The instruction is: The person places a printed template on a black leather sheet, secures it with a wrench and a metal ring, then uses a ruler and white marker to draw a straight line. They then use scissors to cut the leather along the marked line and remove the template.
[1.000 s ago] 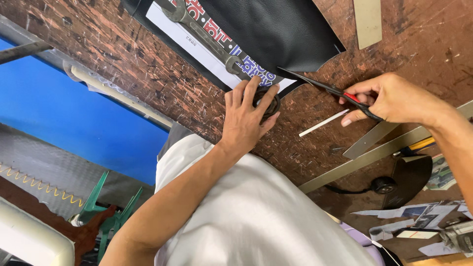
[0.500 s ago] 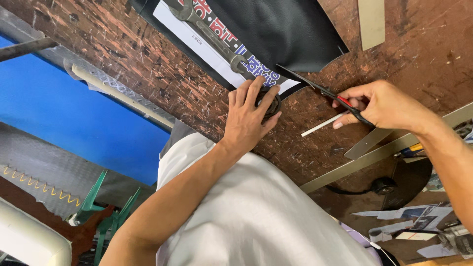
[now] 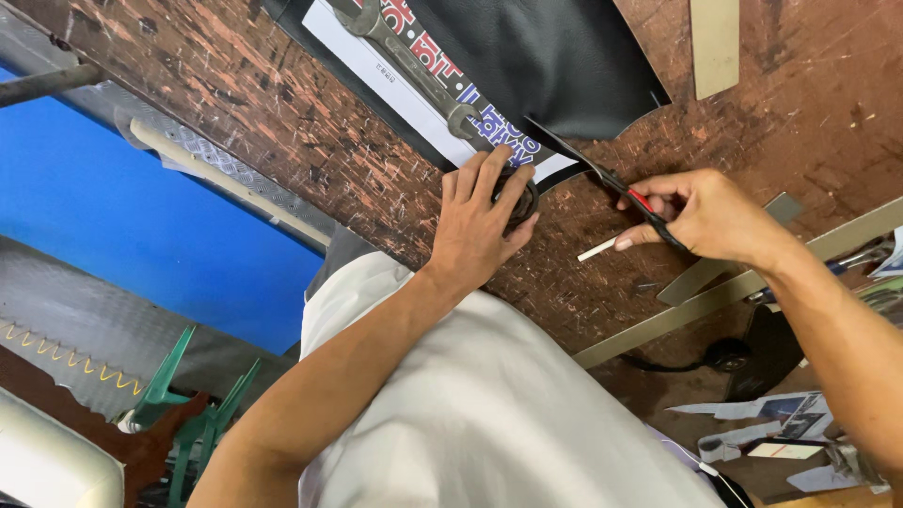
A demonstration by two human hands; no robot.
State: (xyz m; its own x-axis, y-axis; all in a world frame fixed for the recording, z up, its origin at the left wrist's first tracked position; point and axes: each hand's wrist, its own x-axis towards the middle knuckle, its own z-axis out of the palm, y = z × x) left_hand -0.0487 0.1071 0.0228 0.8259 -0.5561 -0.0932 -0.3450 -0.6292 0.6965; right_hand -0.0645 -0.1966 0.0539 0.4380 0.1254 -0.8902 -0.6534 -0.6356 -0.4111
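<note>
Scissors gripped by right hand meet black sheet edge; left hand presses flat.

Your right hand has slid the scissors leftward along the black sheet, so the blades now sit closer to your left hand than they did a second ago. The blade tips have come in under the sheet's lower edge, near the printed strip. The white stick that lay clear of your right hand now shows just below its fingers, almost touching them.
</note>
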